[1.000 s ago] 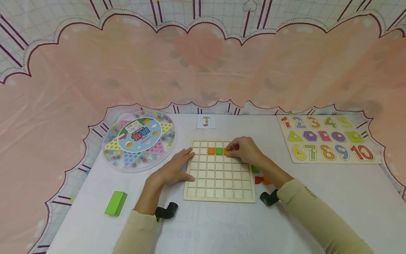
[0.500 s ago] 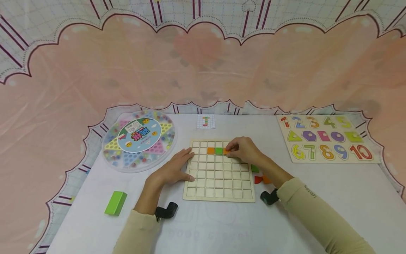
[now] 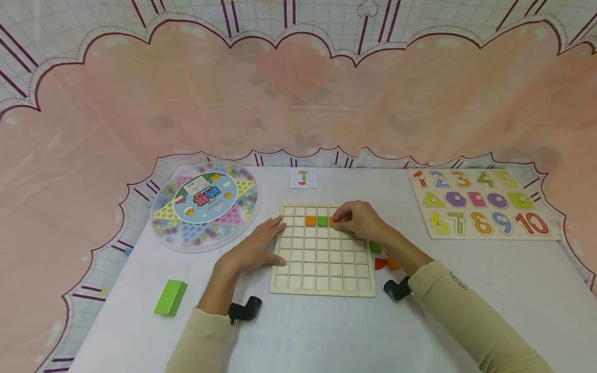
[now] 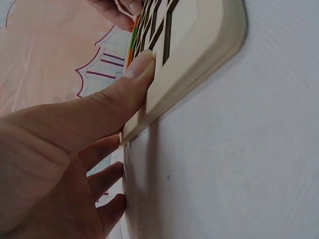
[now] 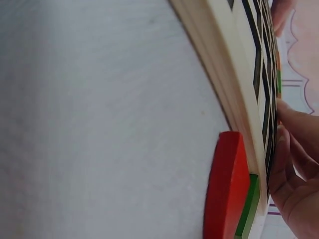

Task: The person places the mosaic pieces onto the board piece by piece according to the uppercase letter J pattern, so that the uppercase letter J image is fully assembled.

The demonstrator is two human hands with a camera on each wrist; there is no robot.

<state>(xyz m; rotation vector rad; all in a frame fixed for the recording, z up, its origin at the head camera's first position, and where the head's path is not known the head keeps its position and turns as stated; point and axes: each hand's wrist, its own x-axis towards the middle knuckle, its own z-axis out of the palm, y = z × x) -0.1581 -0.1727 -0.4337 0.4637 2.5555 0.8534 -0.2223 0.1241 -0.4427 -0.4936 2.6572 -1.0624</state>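
Observation:
A wooden grid board (image 3: 309,269) lies on the white table in the head view. In its second row from the top sit an orange square tile (image 3: 311,221) and a green square tile (image 3: 322,221). Right beside them, my right hand (image 3: 361,220) pinches another orange tile (image 3: 332,221) at the grid, its fingers covering part of it. My left hand (image 3: 252,248) rests at the board's left edge with fingers spread; in the left wrist view its thumb (image 4: 134,74) lies on the board's rim.
Right of the board lie a green block (image 3: 375,247), a red piece (image 3: 380,263) and an orange piece (image 3: 393,263). A small pattern card (image 3: 295,179) is behind it. A round game box (image 3: 242,228), a number puzzle board (image 3: 420,228) and a lime-green block (image 3: 170,298) stand around.

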